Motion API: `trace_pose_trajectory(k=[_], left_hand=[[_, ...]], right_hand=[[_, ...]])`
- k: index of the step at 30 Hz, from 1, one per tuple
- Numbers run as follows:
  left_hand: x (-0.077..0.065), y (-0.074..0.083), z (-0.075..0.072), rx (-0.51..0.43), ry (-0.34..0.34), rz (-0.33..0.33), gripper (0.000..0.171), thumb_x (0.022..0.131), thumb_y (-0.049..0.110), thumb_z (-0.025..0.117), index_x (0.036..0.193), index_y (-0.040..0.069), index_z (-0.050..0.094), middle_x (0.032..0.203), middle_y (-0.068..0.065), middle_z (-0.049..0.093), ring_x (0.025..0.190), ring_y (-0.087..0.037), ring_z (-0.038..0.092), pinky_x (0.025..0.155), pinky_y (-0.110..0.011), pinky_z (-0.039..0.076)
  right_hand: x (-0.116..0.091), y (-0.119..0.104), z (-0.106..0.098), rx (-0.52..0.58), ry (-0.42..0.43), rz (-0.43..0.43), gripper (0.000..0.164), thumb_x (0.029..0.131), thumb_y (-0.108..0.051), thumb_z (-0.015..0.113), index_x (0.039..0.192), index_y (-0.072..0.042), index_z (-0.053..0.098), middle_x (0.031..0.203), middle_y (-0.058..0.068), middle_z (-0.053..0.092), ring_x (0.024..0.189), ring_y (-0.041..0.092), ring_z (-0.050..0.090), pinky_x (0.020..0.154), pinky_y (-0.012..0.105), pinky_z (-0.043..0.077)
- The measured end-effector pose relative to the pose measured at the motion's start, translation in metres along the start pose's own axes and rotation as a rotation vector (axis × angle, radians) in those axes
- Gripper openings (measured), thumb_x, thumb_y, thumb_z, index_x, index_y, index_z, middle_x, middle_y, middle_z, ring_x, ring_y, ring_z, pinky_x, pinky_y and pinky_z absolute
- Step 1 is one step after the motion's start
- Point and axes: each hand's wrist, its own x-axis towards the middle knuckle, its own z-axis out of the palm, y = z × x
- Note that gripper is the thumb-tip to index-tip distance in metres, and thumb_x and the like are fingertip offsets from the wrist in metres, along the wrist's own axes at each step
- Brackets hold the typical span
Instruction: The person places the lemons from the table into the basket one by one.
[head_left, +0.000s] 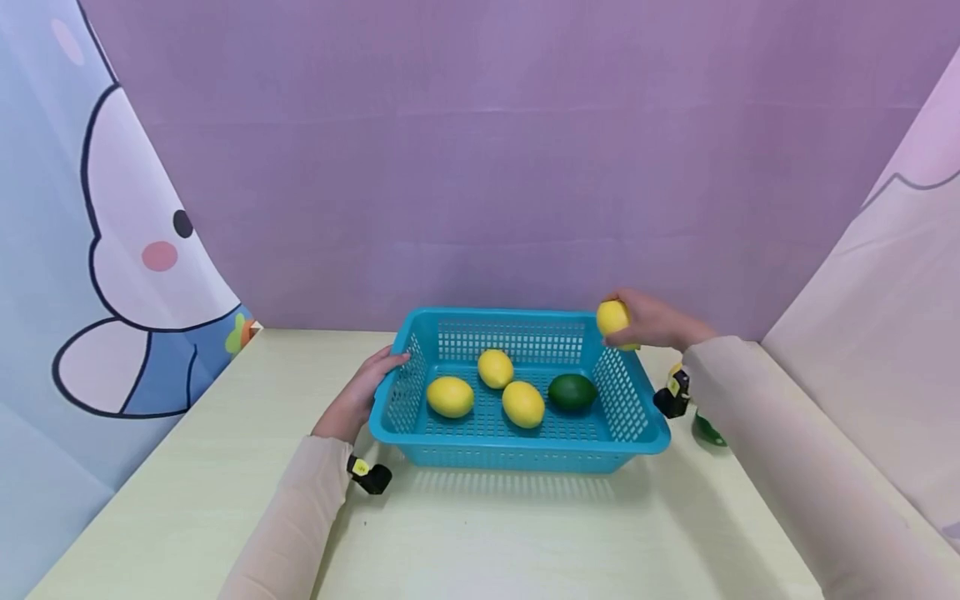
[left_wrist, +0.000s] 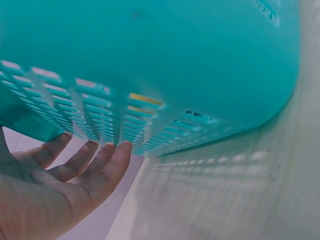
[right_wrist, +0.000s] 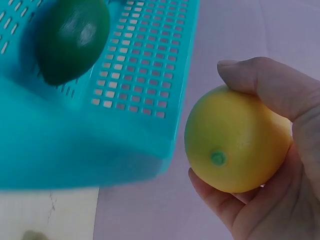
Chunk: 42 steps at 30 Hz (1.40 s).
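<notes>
A blue plastic basket (head_left: 510, 457) with perforated walls stands on the table. Inside it lie three yellow lemons, one at the left (head_left: 450, 397), one behind (head_left: 496, 368) and one in front (head_left: 523, 404), plus a dark green oval fruit (head_left: 572, 392) at their right. My left hand (head_left: 366, 390) holds the basket's left rim; in the left wrist view its fingertips (left_wrist: 122, 150) rest against the outer wall. Another lemon (right_wrist: 235, 140) is in my right hand (head_left: 654, 321), gripped between thumb and fingers close to the back right corner of the rim.
To the right of the basket, a green fruit (head_left: 708, 429) lies on the table (head_left: 525, 533), partly hidden by my right sleeve (head_left: 787, 450). A bit of something yellow (head_left: 676, 368) shows behind the right wrist camera. A purple cloth (head_left: 480, 167) hangs behind the table.
</notes>
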Motion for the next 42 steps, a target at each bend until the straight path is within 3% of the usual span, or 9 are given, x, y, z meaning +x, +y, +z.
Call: trace_pose_trajectory(k=[17, 27, 37, 42], left_hand=[[0.005, -0.001, 0.002, -0.006, 0.024, -0.020, 0.059, 0.101, 0.028, 0.040, 0.151, 0.011, 0.015, 0.147, -0.023, 0.032, 0.130, -0.041, 0.038, 0.101, -0.051, 0.040], [0.006, -0.002, 0.003, -0.012, 0.032, -0.036, 0.060, 0.100, 0.030, 0.040, 0.152, 0.012, 0.015, 0.147, -0.022, 0.032, 0.130, -0.041, 0.038, 0.100, -0.052, 0.040], [0.004, 0.000, 0.005, -0.020, 0.035, -0.037, 0.059, 0.100, 0.029, 0.041, 0.151, 0.012, 0.017, 0.146, -0.022, 0.033, 0.129, -0.040, 0.040, 0.100, -0.050, 0.041], [0.003, 0.001, 0.003, -0.026, 0.035, -0.043, 0.059, 0.100, 0.028, 0.041, 0.151, 0.012, 0.017, 0.146, -0.021, 0.033, 0.129, -0.041, 0.039, 0.100, -0.052, 0.040]], right_hand=[[0.029, -0.013, 0.022, -0.005, -0.080, -0.004, 0.056, 0.081, -0.014, 0.069, 0.127, 0.000, 0.040, 0.111, 0.018, 0.052, 0.090, 0.029, 0.051, 0.074, 0.035, 0.049], [0.042, -0.021, 0.040, -0.078, -0.161, -0.013, 0.061, 0.082, -0.017, 0.069, 0.131, 0.000, 0.038, 0.110, 0.016, 0.053, 0.090, 0.027, 0.052, 0.076, 0.035, 0.050], [0.047, -0.033, 0.059, -0.117, -0.220, -0.015, 0.066, 0.084, -0.019, 0.068, 0.137, 0.001, 0.034, 0.110, 0.015, 0.052, 0.086, 0.024, 0.051, 0.071, 0.033, 0.048], [0.050, -0.041, 0.067, -0.137, -0.231, -0.010, 0.070, 0.084, -0.023, 0.068, 0.140, -0.002, 0.032, 0.117, 0.013, 0.052, 0.092, 0.024, 0.051, 0.077, 0.036, 0.047]])
